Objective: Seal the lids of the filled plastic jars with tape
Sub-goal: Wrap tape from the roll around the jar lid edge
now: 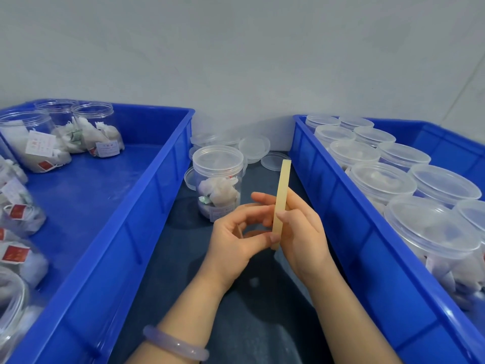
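A pale lilac bangle (175,346) sat on my left forearm, nearest to me, above the dark table (236,311) that ran between two blue bins. Further out, my two hands met over that strip of table. My right hand (301,232) gripped the tape roll (280,200), a yellowish ring that I saw edge-on and upright, with the thumb laid across its rim and the fingers wrapped behind it. My left hand (236,237) was curled, its thumb and fingertips pinching at the lower part of the roll. Whether a free end of tape was lifted, I could not tell.

Just beyond my hands stood the jar (217,179), upright on the table, its clear lid on and white sachets inside. Behind it and beside it lay several loose lids (254,148), flat on the table and partly overlapping.

The left bin (126,232) lay along my left side. It held open jars (94,127) without lids, filled with white sachets and red tags, some upright at the far corner and some along the near left edge. The right bin (341,206) lay along my right side, packed with lidded jars (433,227) standing close together in rows. Past everything rose a plain grey wall (236,61).
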A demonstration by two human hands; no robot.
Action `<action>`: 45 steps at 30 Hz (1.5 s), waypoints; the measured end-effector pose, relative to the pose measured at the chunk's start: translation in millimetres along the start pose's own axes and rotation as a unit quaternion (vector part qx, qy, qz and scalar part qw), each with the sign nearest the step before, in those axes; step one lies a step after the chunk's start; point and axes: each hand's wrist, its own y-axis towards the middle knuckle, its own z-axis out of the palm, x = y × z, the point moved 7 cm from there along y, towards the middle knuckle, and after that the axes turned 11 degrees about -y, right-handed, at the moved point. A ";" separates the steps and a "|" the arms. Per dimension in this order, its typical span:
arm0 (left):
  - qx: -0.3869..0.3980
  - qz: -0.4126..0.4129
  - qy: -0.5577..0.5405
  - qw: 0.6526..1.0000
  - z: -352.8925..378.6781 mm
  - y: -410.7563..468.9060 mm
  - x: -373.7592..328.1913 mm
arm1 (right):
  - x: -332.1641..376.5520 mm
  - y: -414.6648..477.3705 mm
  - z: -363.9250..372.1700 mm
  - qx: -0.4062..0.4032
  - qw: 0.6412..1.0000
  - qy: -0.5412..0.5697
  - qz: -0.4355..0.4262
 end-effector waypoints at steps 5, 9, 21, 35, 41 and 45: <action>0.008 0.011 0.001 1.000 1.2 0.0 -2.2 | 0.5 -0.3 1.0 0.004 1.000 0.002 0.002; 0.011 0.009 0.002 1.000 1.0 -0.5 -1.3 | 0.8 -1.2 1.2 0.007 1.000 0.020 0.015; 0.014 0.007 0.024 1.000 3.1 -1.1 -1.9 | 1.9 -2.1 2.7 0.014 0.998 0.062 0.026; -0.001 0.005 0.019 1.000 2.5 -1.3 -3.2 | 2.9 -1.5 4.4 0.002 0.998 0.043 0.037; 0.006 0.007 0.022 1.000 3.2 -2.7 -4.9 | 1.2 -2.0 2.6 -0.005 1.000 -0.013 0.024; 0.001 0.004 0.028 1.000 3.9 -2.9 -6.0 | -0.6 -0.6 2.1 -0.009 1.000 -0.025 0.010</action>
